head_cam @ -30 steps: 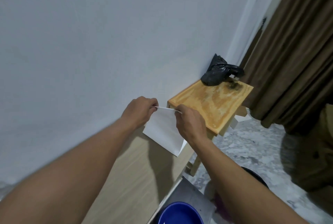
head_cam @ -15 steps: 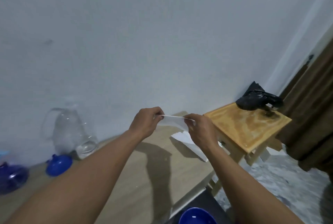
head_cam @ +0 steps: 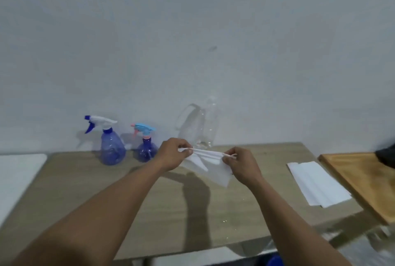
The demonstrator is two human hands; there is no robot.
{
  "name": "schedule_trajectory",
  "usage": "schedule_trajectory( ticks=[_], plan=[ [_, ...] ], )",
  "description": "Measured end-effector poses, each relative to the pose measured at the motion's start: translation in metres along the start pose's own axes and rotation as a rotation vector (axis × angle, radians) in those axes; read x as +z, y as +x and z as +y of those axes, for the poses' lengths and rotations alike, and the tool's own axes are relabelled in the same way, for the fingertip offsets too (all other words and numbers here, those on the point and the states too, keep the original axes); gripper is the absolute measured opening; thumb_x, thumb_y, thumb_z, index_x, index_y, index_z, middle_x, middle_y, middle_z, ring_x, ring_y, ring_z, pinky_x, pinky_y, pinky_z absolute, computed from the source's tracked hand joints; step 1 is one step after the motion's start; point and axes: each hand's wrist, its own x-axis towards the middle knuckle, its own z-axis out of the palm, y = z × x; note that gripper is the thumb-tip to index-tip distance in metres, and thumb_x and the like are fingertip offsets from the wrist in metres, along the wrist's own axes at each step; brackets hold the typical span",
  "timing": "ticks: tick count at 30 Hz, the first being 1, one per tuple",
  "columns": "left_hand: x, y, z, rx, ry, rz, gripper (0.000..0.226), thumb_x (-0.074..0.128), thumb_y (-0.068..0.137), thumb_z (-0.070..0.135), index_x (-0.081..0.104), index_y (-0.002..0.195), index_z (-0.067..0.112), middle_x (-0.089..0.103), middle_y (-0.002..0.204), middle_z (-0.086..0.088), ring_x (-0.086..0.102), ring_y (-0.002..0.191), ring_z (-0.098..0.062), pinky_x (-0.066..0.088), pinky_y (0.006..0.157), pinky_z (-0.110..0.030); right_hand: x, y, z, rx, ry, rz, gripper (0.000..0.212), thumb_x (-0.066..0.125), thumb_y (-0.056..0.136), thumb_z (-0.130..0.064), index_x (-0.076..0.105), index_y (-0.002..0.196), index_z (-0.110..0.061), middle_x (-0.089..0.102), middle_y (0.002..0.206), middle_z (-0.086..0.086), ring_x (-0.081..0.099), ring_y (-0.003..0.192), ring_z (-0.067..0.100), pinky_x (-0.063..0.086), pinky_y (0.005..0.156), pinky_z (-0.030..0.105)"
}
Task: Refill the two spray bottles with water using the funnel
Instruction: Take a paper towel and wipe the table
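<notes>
Two blue spray bottles stand against the wall on the wooden table [head_cam: 106,197]: a larger bottle [head_cam: 111,148] with a white and blue trigger, and a smaller bottle [head_cam: 147,150] with a light-blue and pink trigger. A clear plastic jug [head_cam: 199,128] stands to their right. My left hand [head_cam: 174,154] and my right hand [head_cam: 239,164] each pinch one end of a folded white tissue [head_cam: 209,164], held stretched above the table in front of the jug. No funnel is in view.
More folded white tissue [head_cam: 318,182] lies at the table's right end, beside a wooden stool [head_cam: 361,178] with a black bag [head_cam: 386,156] on it. A white surface [head_cam: 17,176] adjoins the table on the left. A blue object [head_cam: 275,261] shows below the front edge.
The view has swung left from the stool to the table, bringing both spray bottles and the jug into sight. Both hands still hold the tissue, now over the table's middle.
</notes>
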Motion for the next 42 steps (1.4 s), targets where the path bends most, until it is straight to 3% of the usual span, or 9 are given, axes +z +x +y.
schedule_trajectory(
  ticks=[3, 8, 16, 20, 24, 31, 35, 39, 42],
  plan=[
    [-0.039, -0.027, -0.047, -0.103, -0.03, 0.059, 0.013, 0.071, 0.092, 0.024, 0.076, 0.096, 0.012, 0.071, 0.097, 0.005, 0.061, 0.094, -0.008, 0.041, 0.075, -0.017, 0.064, -0.002, -0.01, 0.008, 0.081, -0.092, 0.012, 0.066, 0.077, -0.014, 0.071, 0.069, -0.022, 0.069, 0.066, 0.0, 0.065, 0.064, 0.022, 0.06, 0.068, 0.051],
    [-0.097, -0.07, -0.123, -0.307, -0.024, 0.09, 0.012, 0.073, 0.09, 0.026, 0.075, 0.099, 0.017, 0.069, 0.102, 0.002, 0.061, 0.096, -0.013, 0.04, 0.083, -0.022, 0.16, -0.013, -0.041, 0.048, 0.141, -0.216, 0.014, 0.065, 0.08, -0.003, 0.069, 0.073, -0.015, 0.067, 0.068, 0.005, 0.064, 0.064, 0.024, 0.059, 0.069, 0.056],
    [-0.152, -0.101, -0.232, -0.506, 0.074, 0.204, 0.004, 0.077, 0.081, 0.036, 0.075, 0.08, 0.033, 0.074, 0.092, 0.01, 0.069, 0.09, -0.015, 0.047, 0.078, -0.026, 0.279, -0.02, -0.085, 0.094, 0.039, -0.317, 0.015, 0.06, 0.087, -0.007, 0.071, 0.086, -0.018, 0.07, 0.086, -0.002, 0.064, 0.084, 0.018, 0.045, 0.071, 0.026],
    [-0.163, -0.093, -0.28, -0.557, 0.2, 0.267, 0.006, 0.072, 0.078, 0.049, 0.069, 0.076, 0.045, 0.071, 0.1, 0.018, 0.067, 0.095, -0.009, 0.052, 0.091, -0.03, 0.325, -0.01, -0.095, 0.04, -0.021, -0.291, 0.016, 0.058, 0.09, -0.007, 0.071, 0.093, -0.017, 0.071, 0.092, 0.001, 0.067, 0.094, 0.023, 0.044, 0.073, 0.025],
    [-0.162, -0.082, -0.297, -0.397, 0.453, 0.371, 0.03, 0.059, 0.096, 0.035, 0.064, 0.124, 0.025, 0.068, 0.124, -0.003, 0.064, 0.114, -0.025, 0.049, 0.102, -0.039, 0.353, -0.008, -0.104, -0.174, -0.282, -0.194, 0.029, 0.06, 0.093, -0.016, 0.06, 0.122, -0.016, 0.062, 0.12, 0.005, 0.058, 0.113, 0.026, 0.05, 0.091, 0.037],
    [-0.131, -0.112, -0.321, -0.085, 0.742, -0.041, 0.07, 0.005, 0.104, 0.051, 0.037, 0.153, 0.014, 0.034, 0.161, -0.004, 0.031, 0.15, -0.021, 0.024, 0.122, -0.046, 0.406, -0.039, -0.093, -0.441, -0.509, -0.344, 0.048, 0.056, 0.092, -0.014, 0.052, 0.139, -0.003, 0.05, 0.146, 0.02, 0.044, 0.139, 0.035, 0.033, 0.116, 0.048],
    [-0.124, -0.116, -0.326, -0.121, 0.877, -0.073, 0.061, 0.014, 0.104, 0.043, 0.032, 0.155, 0.015, 0.033, 0.162, -0.005, 0.031, 0.15, -0.023, 0.02, 0.12, -0.049, 0.409, -0.047, -0.07, -0.522, -0.604, -0.363, 0.058, 0.032, 0.102, -0.035, 0.042, 0.148, -0.001, 0.042, 0.152, 0.025, 0.039, 0.144, 0.036, 0.03, 0.116, 0.053],
    [-0.112, -0.105, -0.305, -0.147, 0.89, -0.14, 0.067, 0.009, 0.101, 0.048, 0.021, 0.159, 0.015, 0.018, 0.166, -0.005, 0.018, 0.154, -0.025, 0.019, 0.12, -0.056, 0.386, -0.035, -0.057, -0.541, -0.599, -0.449, 0.069, 0.009, 0.102, -0.044, 0.02, 0.157, -0.004, 0.015, 0.163, 0.022, 0.013, 0.153, 0.033, 0.006, 0.122, 0.047],
    [-0.081, -0.088, -0.282, -0.165, 0.912, -0.172, 0.066, 0.016, 0.101, 0.047, 0.035, 0.154, 0.011, 0.036, 0.16, -0.01, 0.033, 0.149, -0.028, 0.031, 0.115, -0.06, 0.351, -0.024, -0.039, -0.523, -0.625, -0.468, 0.079, 0.002, 0.096, -0.05, 0.013, 0.159, -0.005, 0.008, 0.165, 0.021, 0.006, 0.155, 0.032, -0.006, 0.12, 0.042]
  ],
)
